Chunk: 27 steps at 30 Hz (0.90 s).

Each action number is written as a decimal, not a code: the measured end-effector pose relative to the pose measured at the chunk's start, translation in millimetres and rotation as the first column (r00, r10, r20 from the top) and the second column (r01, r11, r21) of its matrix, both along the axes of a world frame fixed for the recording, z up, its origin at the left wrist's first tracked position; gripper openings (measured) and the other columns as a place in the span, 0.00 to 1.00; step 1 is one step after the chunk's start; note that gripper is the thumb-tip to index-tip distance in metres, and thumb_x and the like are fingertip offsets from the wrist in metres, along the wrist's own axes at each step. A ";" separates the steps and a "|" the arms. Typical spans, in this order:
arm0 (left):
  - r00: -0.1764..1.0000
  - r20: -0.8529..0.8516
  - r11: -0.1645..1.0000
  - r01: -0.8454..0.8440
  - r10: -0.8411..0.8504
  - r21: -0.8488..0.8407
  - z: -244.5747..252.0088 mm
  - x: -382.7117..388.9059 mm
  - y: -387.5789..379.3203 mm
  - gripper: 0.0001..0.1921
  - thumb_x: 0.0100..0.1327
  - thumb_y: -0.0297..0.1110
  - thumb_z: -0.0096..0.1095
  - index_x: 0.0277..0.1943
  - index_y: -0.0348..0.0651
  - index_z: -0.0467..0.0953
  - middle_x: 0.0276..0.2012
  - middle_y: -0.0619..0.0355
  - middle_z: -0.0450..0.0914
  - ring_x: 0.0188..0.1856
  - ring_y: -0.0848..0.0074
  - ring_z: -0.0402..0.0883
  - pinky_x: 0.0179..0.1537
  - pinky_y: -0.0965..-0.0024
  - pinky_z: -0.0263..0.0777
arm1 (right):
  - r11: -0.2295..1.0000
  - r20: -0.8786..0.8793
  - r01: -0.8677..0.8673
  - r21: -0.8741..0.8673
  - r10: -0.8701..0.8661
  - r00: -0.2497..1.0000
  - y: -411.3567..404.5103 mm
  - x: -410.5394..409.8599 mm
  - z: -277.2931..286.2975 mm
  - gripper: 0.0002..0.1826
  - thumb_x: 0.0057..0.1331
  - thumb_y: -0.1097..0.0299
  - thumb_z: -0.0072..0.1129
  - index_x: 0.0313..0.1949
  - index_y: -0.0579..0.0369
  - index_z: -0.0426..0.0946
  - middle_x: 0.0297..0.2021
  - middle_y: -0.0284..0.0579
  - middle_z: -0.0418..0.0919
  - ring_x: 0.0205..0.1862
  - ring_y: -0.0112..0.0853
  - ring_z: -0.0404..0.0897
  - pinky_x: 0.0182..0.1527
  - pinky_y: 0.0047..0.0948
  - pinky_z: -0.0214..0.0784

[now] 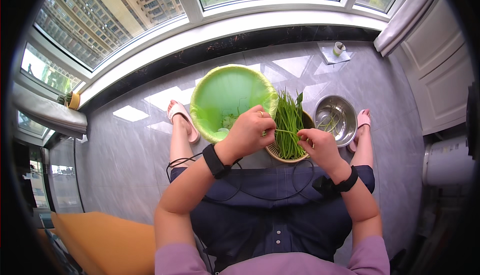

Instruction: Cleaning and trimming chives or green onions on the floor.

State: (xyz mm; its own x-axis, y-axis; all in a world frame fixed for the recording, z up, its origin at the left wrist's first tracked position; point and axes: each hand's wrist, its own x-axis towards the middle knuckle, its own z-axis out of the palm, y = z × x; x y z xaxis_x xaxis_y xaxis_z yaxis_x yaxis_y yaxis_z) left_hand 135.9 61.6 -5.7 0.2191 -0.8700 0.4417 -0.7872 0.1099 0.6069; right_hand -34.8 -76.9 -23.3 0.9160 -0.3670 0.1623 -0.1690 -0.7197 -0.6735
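Observation:
Between my two hands a thin green stalk (287, 130) is stretched. My left hand (252, 129) pinches its left end beside the near right rim of a bin lined with a green plastic bag (204, 87). Its right end is between the fingertips of my right hand (318, 144). Below the stalk, a bundle of long green vegetable stems (288, 114) stands in a round woven basket (275, 154). To the right, a steel bowl (352, 119) holds a few cut green stalks (330, 119). Scraps of greens (229, 119) lie in the bin.
The bin, basket and bowl stand between my feet on a grey tiled floor (123, 155). Near the window wall, a paper cup (338, 48) stands on a white sheet (330, 56). Black cables (258, 199) loop from my wrist straps across my lap. White cabinets (442, 76) stand at the right.

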 end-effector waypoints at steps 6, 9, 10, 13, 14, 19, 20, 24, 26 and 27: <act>0.985 -0.166 0.999 0.044 -0.040 0.019 13.2 -13.3 0.9 0.03 0.42 0.20 0.57 0.23 0.38 0.73 0.19 0.58 0.72 0.26 0.69 0.70 0.28 0.71 0.66 | 0.982 0.349 -0.049 -0.180 0.111 0.930 18.7 18.8 11.0 0.06 0.49 0.74 0.59 0.28 0.56 0.74 0.24 0.41 0.76 0.24 0.34 0.76 0.25 0.27 0.67; 0.923 -0.376 0.994 0.104 -0.086 0.026 13.0 -16.9 3.2 0.03 0.44 0.21 0.57 0.25 0.37 0.74 0.19 0.58 0.73 0.26 0.73 0.71 0.28 0.73 0.65 | 0.963 0.392 -0.018 -0.267 0.125 0.911 21.0 19.4 14.3 0.05 0.49 0.75 0.58 0.28 0.57 0.75 0.25 0.41 0.76 0.24 0.33 0.76 0.24 0.27 0.67; 0.875 -0.474 0.990 0.135 -0.099 0.041 9.7 -18.9 3.5 0.02 0.46 0.21 0.57 0.25 0.36 0.74 0.20 0.59 0.73 0.26 0.76 0.71 0.27 0.75 0.65 | 0.963 0.393 -0.020 -0.268 0.128 0.911 22.6 19.8 15.4 0.05 0.49 0.75 0.58 0.28 0.57 0.75 0.25 0.41 0.76 0.24 0.33 0.76 0.24 0.27 0.67; 0.749 -0.660 0.988 0.138 -0.060 0.067 9.0 -27.2 2.2 0.01 0.49 0.22 0.57 0.25 0.35 0.74 0.20 0.60 0.73 0.26 0.81 0.70 0.27 0.77 0.63 | 0.959 0.408 -0.045 -0.280 0.161 0.899 27.7 20.7 19.4 0.08 0.49 0.76 0.58 0.31 0.59 0.75 0.27 0.43 0.77 0.25 0.35 0.77 0.24 0.27 0.68; 0.669 -0.743 0.990 0.110 -0.010 0.085 10.8 -29.1 1.6 0.02 0.50 0.23 0.57 0.25 0.34 0.74 0.21 0.60 0.74 0.25 0.83 0.70 0.26 0.79 0.63 | 0.978 0.436 -0.048 -0.205 0.135 0.890 29.1 20.9 21.1 0.08 0.49 0.78 0.58 0.32 0.60 0.75 0.28 0.44 0.77 0.26 0.36 0.77 0.26 0.27 0.69; 0.739 -0.674 0.989 0.083 0.023 0.126 20.2 -28.7 0.3 0.04 0.51 0.25 0.59 0.25 0.33 0.74 0.21 0.61 0.74 0.24 0.86 0.70 0.26 0.80 0.64 | 0.998 0.475 -0.058 -0.036 0.068 0.878 29.3 18.3 27.4 0.10 0.49 0.81 0.57 0.33 0.62 0.75 0.30 0.48 0.77 0.28 0.38 0.78 0.29 0.26 0.70; 0.730 -0.681 0.987 0.059 0.058 0.147 19.3 -28.8 0.2 0.04 0.50 0.25 0.60 0.26 0.33 0.74 0.21 0.61 0.74 0.24 0.86 0.70 0.26 0.80 0.64 | 0.999 0.479 -0.040 -0.018 0.044 0.877 30.9 17.3 27.1 0.10 0.49 0.81 0.56 0.34 0.62 0.75 0.31 0.48 0.77 0.29 0.38 0.78 0.29 0.25 0.70; 0.719 -0.683 0.985 -0.013 0.128 0.171 20.6 -28.0 1.5 0.04 0.51 0.26 0.60 0.26 0.33 0.74 0.20 0.61 0.74 0.23 0.86 0.70 0.26 0.81 0.64 | 0.999 0.504 -0.028 0.041 0.003 0.864 33.7 21.2 36.7 0.08 0.52 0.81 0.55 0.34 0.62 0.75 0.31 0.48 0.78 0.29 0.35 0.79 0.30 0.24 0.71; 0.688 -0.714 0.988 -0.033 0.130 0.148 19.0 -26.6 3.5 0.04 0.51 0.25 0.60 0.26 0.33 0.75 0.20 0.62 0.74 0.23 0.86 0.70 0.25 0.82 0.64 | 0.990 0.493 -0.059 0.125 -0.011 0.870 37.1 22.3 41.7 0.07 0.54 0.79 0.55 0.34 0.63 0.75 0.30 0.48 0.78 0.29 0.30 0.79 0.30 0.22 0.70; 0.691 -0.712 0.989 -0.031 0.126 0.146 20.2 -27.2 2.5 0.04 0.51 0.25 0.60 0.26 0.33 0.75 0.20 0.62 0.74 0.23 0.86 0.70 0.25 0.82 0.64 | 0.991 0.495 -0.057 0.122 -0.012 0.869 35.4 19.9 37.0 0.07 0.54 0.79 0.55 0.34 0.63 0.75 0.30 0.48 0.78 0.29 0.30 0.79 0.30 0.22 0.70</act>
State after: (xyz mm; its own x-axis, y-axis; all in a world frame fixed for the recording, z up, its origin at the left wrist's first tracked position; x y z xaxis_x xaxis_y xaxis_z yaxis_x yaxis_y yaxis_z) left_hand 108.6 64.1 14.4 0.4975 -0.8672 0.0208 -0.1085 -0.0384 0.9934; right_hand -14.9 -41.5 13.7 0.7365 -0.3960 0.5483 0.2254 -0.6206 -0.7510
